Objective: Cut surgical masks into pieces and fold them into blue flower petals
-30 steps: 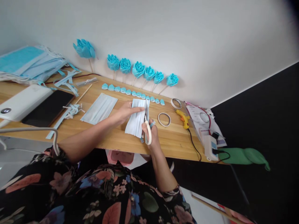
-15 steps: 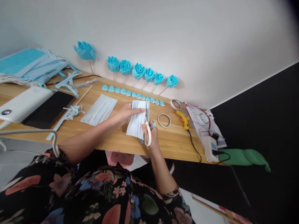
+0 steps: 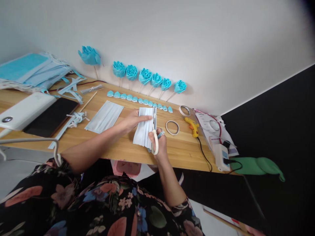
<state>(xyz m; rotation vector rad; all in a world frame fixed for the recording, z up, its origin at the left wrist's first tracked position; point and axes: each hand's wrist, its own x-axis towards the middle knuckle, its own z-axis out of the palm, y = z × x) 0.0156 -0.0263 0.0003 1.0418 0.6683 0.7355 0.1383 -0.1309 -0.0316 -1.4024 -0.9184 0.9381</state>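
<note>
My left hand [image 3: 131, 120] pinches the top left of a pale blue pleated face mask [image 3: 144, 130] held just above the wooden table [image 3: 182, 152]. My right hand [image 3: 159, 144] is closed round the white handles of scissors [image 3: 154, 132], whose blades run up along the mask's right edge. A second flat mask [image 3: 104, 116] lies to the left of my left hand. A row of small blue petal pieces [image 3: 139, 100] lies behind the held mask.
Blue fabric roses on sticks [image 3: 145, 76] lean on the wall. Two tape rings [image 3: 172, 127] and a yellow glue gun [image 3: 192, 125] lie right of my hands. A phone [image 3: 50, 116], a white box [image 3: 23, 109], mask scraps [image 3: 73, 118] and a mask stack [image 3: 29, 67] sit left.
The scissor blades have crept a little further up the mask's right edge. Both hands keep their grip and stay nearly in place.
</note>
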